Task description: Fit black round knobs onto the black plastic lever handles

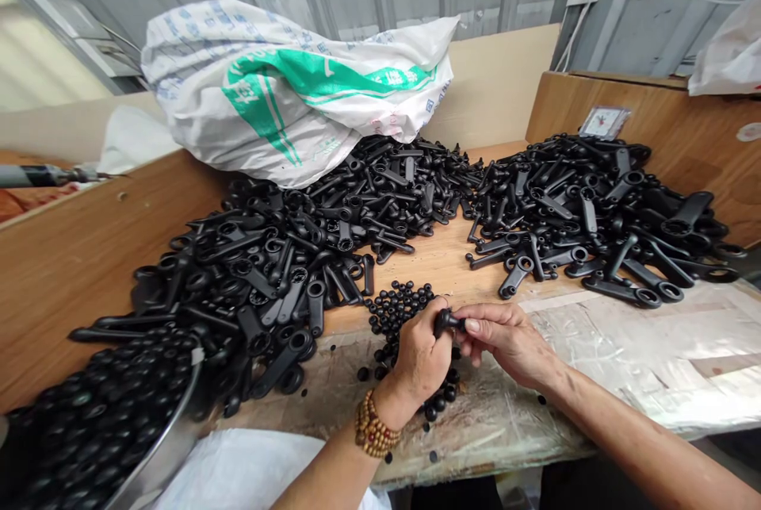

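Note:
My left hand (421,355), with a beaded bracelet (376,424) at the wrist, is closed round a black plastic part (447,323) whose rounded end shows above the fingers. My right hand (512,339) pinches the right end of that same part between thumb and fingers; whether a separate small piece is there I cannot tell. Small black balls (399,305) lie loose behind and beneath my left hand. Black crank-like handles form a large heap (285,256) behind and to the left, and another heap (571,208) lies at the back right.
A metal bowl (193,391) full of black balls stands at the front left. A white and green sack (297,90) rests over the left heap. Wooden boards (666,137) edge the table. A power tool (47,175) lies at the far left.

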`<state>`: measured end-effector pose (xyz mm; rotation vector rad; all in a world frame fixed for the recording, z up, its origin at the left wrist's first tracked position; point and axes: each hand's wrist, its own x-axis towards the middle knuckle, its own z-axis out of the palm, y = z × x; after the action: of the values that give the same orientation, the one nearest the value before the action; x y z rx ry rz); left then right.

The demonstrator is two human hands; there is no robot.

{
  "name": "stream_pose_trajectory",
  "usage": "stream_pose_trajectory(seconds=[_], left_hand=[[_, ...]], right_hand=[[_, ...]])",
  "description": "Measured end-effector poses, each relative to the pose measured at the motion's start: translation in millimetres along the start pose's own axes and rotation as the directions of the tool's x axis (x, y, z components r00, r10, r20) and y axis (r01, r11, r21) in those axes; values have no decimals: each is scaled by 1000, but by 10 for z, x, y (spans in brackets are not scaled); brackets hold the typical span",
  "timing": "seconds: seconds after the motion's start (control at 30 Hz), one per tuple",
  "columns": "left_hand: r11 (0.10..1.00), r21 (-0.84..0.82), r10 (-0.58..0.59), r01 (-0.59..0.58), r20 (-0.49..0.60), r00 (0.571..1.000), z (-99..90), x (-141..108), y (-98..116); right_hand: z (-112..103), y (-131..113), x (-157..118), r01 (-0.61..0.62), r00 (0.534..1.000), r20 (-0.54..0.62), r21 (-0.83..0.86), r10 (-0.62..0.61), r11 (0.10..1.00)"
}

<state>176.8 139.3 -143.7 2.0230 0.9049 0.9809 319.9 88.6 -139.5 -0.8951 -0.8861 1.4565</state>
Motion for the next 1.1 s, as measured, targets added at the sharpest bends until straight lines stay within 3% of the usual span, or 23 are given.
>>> stream_pose_trajectory(seconds=[0.13,0.23,0.37,0.47,0.6,0.73,0.8,0.87,0.97,1.03,1.1], left_hand=[[963,258,97,-75,-76,992,60,-20,-12],[893,421,222,-158,-108,969,104,-18,-9],[831,524,296,-189,-127,947,169,13,12],[814,557,289,-166,-140,947,209,39,5],[812,548,312,-200,-118,943,177,38,-52],[802,525,366,-285,-55,929,68,6,-91],[791,515,391,-331,-9,920,23,-4,-82],[771,518,423,-370,16,906,-11,0,-57],[741,541,489,-398,-29,872,-73,36,-10],[739,552,520,-385,-104,848,-134,71,7],[750,565,525,-345,-191,829,-205,109,1]], right_hand=[[24,23,-2,4,998,-67,28,-2,1000],[55,33,-19,65,987,-145,-57,-72,996],[79,42,-43,148,949,-240,-224,-202,963],[57,36,-29,115,951,-273,-134,-149,984],[-1,-49,10,-32,988,-150,19,34,999],[-27,-228,14,-100,986,94,-319,137,943],[-53,-342,21,-28,975,177,-512,137,859],[-131,-483,65,109,974,220,-676,58,729],[-388,-763,266,281,953,215,-888,-213,364],[-624,-967,494,242,894,197,-968,-402,63],[-862,-1137,761,36,870,129,-979,-476,-198]])
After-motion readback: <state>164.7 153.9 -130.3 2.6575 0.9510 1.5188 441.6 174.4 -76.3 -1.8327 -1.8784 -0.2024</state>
